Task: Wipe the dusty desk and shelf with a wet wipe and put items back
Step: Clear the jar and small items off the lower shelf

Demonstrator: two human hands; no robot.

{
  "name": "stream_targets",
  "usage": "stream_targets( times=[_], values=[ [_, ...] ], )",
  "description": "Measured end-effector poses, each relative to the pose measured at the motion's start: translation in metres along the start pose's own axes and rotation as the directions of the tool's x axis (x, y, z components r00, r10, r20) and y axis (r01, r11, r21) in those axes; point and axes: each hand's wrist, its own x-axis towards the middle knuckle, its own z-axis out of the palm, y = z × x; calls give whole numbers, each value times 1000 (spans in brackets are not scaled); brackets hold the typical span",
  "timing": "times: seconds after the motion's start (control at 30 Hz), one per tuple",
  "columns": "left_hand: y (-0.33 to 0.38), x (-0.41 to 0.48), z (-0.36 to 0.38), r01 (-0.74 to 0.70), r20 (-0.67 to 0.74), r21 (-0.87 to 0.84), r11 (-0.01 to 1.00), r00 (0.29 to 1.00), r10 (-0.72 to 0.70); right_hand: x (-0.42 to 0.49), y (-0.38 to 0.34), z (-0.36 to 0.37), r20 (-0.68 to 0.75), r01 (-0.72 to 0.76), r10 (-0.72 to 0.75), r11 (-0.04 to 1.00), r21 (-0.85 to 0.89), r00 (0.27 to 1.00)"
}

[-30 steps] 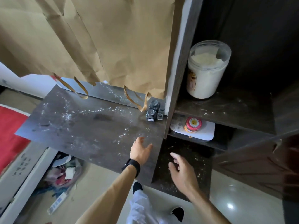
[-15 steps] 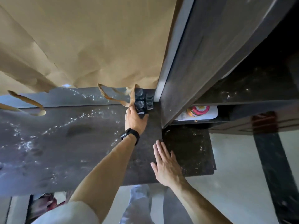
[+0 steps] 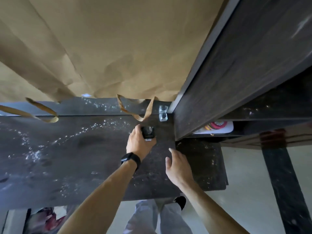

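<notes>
So we're clearing the desk before any wiping happens, no wet wipe in sight yet. Our left hand (image 3: 140,143) has its fingers and thumb curled around a small dark glass bottle with a black cap (image 3: 148,132), near the back right corner of the dusty dark wood-grain desk (image 3: 84,149). Our right hand (image 3: 177,166) hangs over the desk's front edge, fingers loosely together and slightly bent, holding nothing; can't tell if it touches the top.

Tip for this step: lift the bottle straight up rather than dragging it, since dragging would probably smear the white powdery specks. Glass that size looks slick and easy to tip, so grip low on the body. Watch the curled strip of torn brown paper (image 3: 145,114) hanging just behind the hand.

A second small clear glass bottle (image 3: 163,117) sits tucked against the dark laminate shelf unit (image 3: 236,81) and likely goes next. The crinkly brown paper sheet (image 3: 118,48) covers the wall. The desk finish looks matte, with dust scattered thickest on the left.
</notes>
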Motion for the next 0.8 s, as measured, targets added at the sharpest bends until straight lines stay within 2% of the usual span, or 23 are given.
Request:
stream_targets(
  times=[0.1, 0.17, 0.4, 0.6, 0.8],
  values=[
    [-31, -32, -29, 51, -20, -12, 999, 999, -51, 33, -38, -3, -54, -72, 84, 979, 192, 995],
    [-50, -48, -46, 111, -53, -22, 994, 992, -112, 63, -62, -6, -76, -157, 180, 957, 244, 981],
    [-82, -79, -78, 212, -136, -79, 974, 966, -221, 142, -90, -3, -124, -399, 414, 907, 131, 902],
    [-81, -94, -83, 198, -173, -141, 970, 960, -221, 148, -81, 0, -162, -399, 410, 912, 96, 898],
    [-54, -105, -72, 127, -111, -132, 983, 984, -142, 56, -67, -31, -103, -186, 193, 980, 72, 976]
  ],
)
